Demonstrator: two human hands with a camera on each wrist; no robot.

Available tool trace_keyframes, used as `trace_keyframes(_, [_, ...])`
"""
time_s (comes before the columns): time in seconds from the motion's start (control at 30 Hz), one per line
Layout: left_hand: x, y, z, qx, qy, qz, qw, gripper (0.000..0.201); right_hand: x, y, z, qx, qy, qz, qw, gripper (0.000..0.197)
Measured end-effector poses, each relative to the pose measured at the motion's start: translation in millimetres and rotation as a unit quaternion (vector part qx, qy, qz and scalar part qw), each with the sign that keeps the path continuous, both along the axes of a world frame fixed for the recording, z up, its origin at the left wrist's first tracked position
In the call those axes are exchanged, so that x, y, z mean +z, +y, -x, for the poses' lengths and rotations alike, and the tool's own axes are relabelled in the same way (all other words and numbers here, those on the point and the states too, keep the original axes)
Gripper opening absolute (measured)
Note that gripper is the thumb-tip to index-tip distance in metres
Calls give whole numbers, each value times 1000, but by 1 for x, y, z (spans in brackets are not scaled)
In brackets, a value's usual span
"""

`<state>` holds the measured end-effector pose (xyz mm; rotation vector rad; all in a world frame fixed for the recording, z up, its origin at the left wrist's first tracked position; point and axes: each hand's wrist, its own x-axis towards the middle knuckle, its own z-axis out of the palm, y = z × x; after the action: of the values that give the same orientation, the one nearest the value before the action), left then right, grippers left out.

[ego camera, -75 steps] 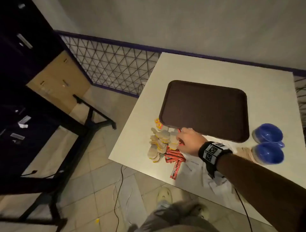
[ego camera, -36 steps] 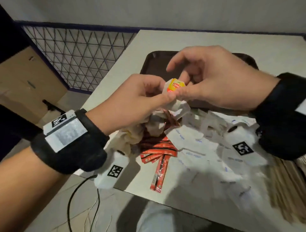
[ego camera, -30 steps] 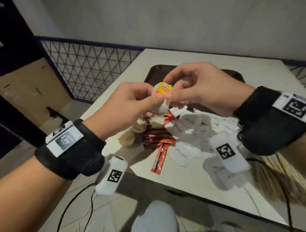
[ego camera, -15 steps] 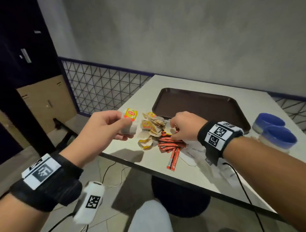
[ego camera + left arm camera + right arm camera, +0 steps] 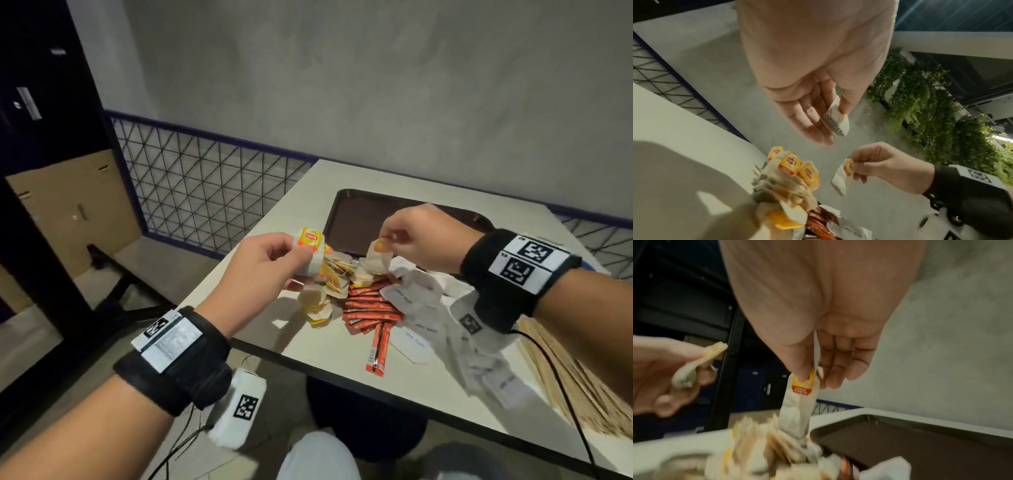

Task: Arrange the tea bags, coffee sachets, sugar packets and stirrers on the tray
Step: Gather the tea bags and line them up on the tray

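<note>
Head view shows a white table (image 5: 342,356) with a dark brown tray (image 5: 356,222) lying bare at its far side. Along the table's right edge lies a bundle of wooden stirrers (image 5: 579,387), and left of them sprawls a scatter of white sugar packets (image 5: 421,308). Red coffee sachets (image 5: 370,308) are heaped just beside the packets, two of them pointing toward the near edge. A loose pile of tea bags (image 5: 329,284) with yellow tags sits left of the sachets, just in front of the tray's near rim. Above that pile, both hands are raised off the table. The left hand (image 5: 260,267) pinches one tea bag (image 5: 310,250) between thumb and fingers, its yellow tag upward. The right hand (image 5: 428,240) pinches a second tea bag (image 5: 799,405) by its tag between thumb and forefinger, so the bag hangs down with its lower end reaching the pile. The two held bags are apart from each other.
</note>
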<state>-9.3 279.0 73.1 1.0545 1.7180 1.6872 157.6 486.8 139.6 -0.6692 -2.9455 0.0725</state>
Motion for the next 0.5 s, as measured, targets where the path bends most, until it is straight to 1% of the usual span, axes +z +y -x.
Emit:
trace_keyframes(0.1, [13, 21, -11, 4, 11, -12, 1000, 25, 33, -5, -15, 2, 8, 45, 999, 10])
trace_keyframes(0.23, [33, 45, -31, -6, 28, -17, 999, 20, 72, -15, -32, 58, -5, 147, 987, 9])
trace_keyframes(0.33, [47, 59, -49, -28, 32, -21, 999, 18, 88, -15, -35, 92, 45, 194, 976, 8])
trace_keyframes(0.43, [58, 69, -64, -47, 30, -22, 998, 17, 94, -6, -35, 89, 102, 200, 970, 22])
trace_keyframes(0.5, [63, 73, -69, -59, 38, -22, 997, 17, 92, 1, -36, 75, 96, 186, 975, 27])
